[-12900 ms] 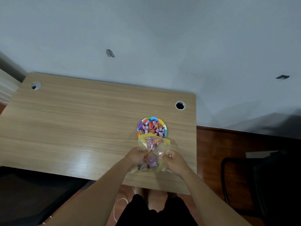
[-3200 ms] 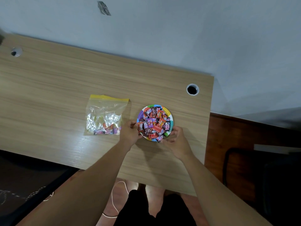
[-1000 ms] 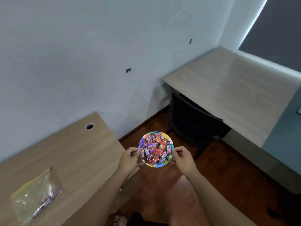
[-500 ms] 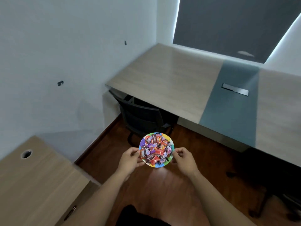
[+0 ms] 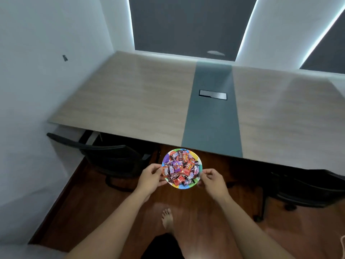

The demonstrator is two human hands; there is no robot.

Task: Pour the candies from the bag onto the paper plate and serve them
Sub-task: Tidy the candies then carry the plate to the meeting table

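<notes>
- From my seat, the pouring looks done: the plate (image 5: 182, 186) in the lower middle of the frame is heaped with wrapped candies (image 5: 180, 170), and no bag is anywhere in view.
- My left hand (image 5: 150, 177) pinches the plate's left rim, and my right hand (image 5: 212, 181) pinches the right rim; the hands are apart, one on each side, both clamped on the plate.
- The plate is in the air above the dark wood floor (image 5: 97, 199), roughly level, just short of the near edge of the big table (image 5: 134, 98).
- What is left, as I judge it, is the serving: carry the plate over that edge and set it down.
- The table fills the middle of the frame, with a grey strip (image 5: 211, 118) down it and a dark slot (image 5: 212, 94) in the strip.
- A black chair (image 5: 112, 156) sits left of the plate and another chair (image 5: 308, 186) at the right edge; the gap between them seems open enough.
- My bare foot (image 5: 167, 218) shows below the plate.
- The heap is high, so I reckon a tilt could spill candies.
</notes>
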